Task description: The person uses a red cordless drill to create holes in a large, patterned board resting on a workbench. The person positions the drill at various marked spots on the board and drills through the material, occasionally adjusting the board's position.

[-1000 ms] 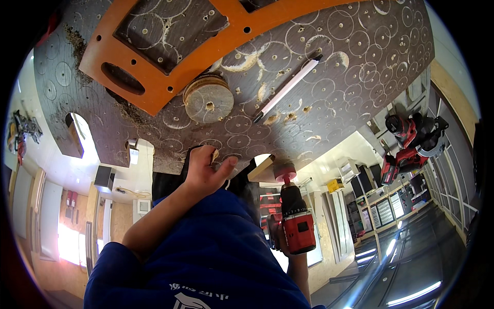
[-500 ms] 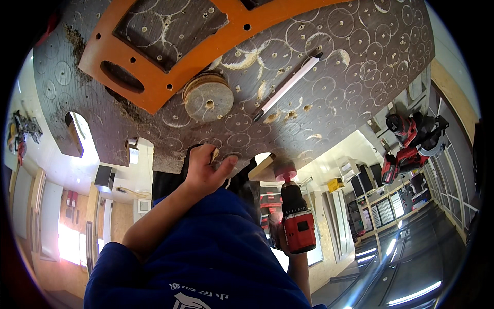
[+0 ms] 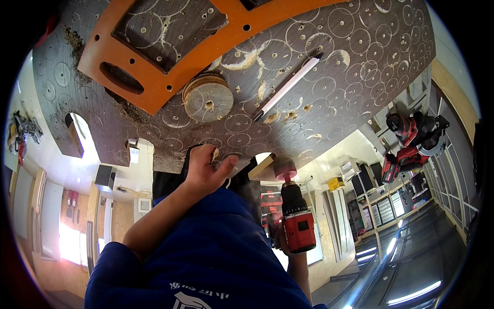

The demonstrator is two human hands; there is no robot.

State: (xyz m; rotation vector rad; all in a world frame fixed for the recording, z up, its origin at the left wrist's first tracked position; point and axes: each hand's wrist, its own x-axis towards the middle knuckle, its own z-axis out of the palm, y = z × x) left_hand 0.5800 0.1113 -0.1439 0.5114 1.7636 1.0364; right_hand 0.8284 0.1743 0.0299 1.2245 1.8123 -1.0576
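Endwise, red drill [image 3: 299,229], chuck [image 3: 292,193] toward tabletop [image 3: 332,116]

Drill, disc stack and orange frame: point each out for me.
Drill [image 3: 293,233]: head view, on its red housing.
Disc stack [image 3: 200,107]: head view, on its top face.
Orange frame [image 3: 203,56]: head view, on its curved side.

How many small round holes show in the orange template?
4 holes in the template: one near its left edge, one above the oval slot, one left of the wooden discs, one farther right along the curved band. More may lie out of view.
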